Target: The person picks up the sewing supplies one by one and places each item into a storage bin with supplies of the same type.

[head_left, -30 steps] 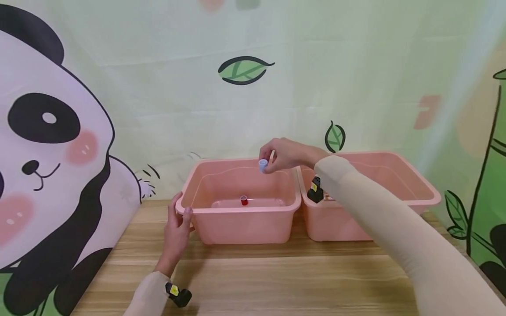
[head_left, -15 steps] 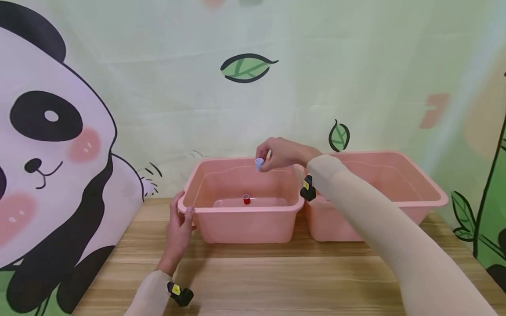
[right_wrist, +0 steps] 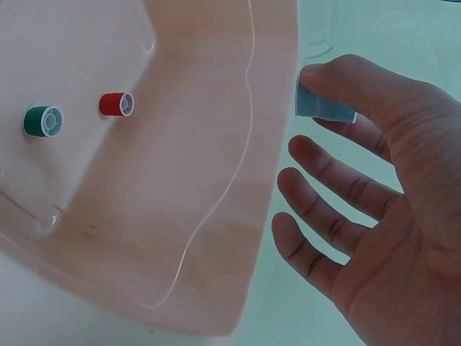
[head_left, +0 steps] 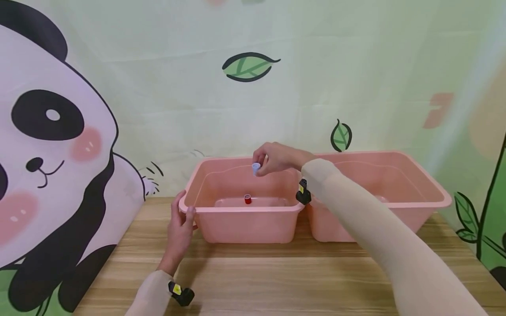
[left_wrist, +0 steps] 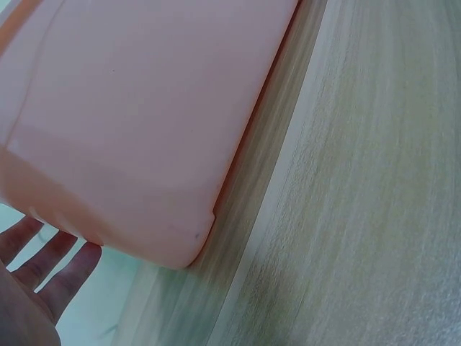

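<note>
Between thumb and index finger, my right hand (head_left: 276, 158) pinches a small light blue thread spool (head_left: 256, 169) above the left pink tub (head_left: 245, 226). Its other fingers are spread, as the right wrist view shows. My left hand (head_left: 179, 228) grips that tub's left front corner, thumb at the rim and fingers against the outer side (left_wrist: 130, 144). On the tub floor lies a red thread spool (head_left: 247, 199). A green thread spool (right_wrist: 43, 122) lies near the red one in the right wrist view; the front wall hides it from the head view.
A second pink tub (head_left: 419, 205) stands close on the right, partly covered by my right sleeve (head_left: 356, 215). Both tubs sit at the back of a wooden table (head_left: 253, 276), before a printed panda curtain (head_left: 178, 87).
My right hand, holding the light blue spool, has shifted slightly left over the left tub. My left hand keeps its hold on the corner. The head view has turned a little.
</note>
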The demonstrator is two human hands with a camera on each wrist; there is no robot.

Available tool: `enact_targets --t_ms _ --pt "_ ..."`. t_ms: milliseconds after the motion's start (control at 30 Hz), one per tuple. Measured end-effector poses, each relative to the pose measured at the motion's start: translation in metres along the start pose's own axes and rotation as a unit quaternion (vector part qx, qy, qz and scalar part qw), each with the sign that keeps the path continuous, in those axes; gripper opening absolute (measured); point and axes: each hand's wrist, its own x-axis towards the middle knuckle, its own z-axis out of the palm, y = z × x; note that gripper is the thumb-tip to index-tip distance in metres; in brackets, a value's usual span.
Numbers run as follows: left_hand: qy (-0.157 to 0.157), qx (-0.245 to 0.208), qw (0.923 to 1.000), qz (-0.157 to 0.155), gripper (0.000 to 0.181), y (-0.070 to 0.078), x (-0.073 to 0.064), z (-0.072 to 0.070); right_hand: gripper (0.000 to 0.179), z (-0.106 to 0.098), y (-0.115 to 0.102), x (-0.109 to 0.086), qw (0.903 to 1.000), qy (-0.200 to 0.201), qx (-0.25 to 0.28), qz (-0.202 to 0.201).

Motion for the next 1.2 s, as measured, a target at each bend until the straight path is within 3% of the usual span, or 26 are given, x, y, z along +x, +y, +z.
enact_targets --t_ms 867,1200 --pt "-0.003 -0.001 1.0 0.003 0.055 0.0026 -0.0006 -0.0005 0.018 0.0069 0.0096 0.0065 0.9999 -0.004 -0.003 0.013" --pt "-0.001 0.003 1.0 0.002 0.055 0.0014 0.0004 -0.0006 0.041 0.0076 0.0077 0.0011 0.9991 0.006 -0.022 0.037"
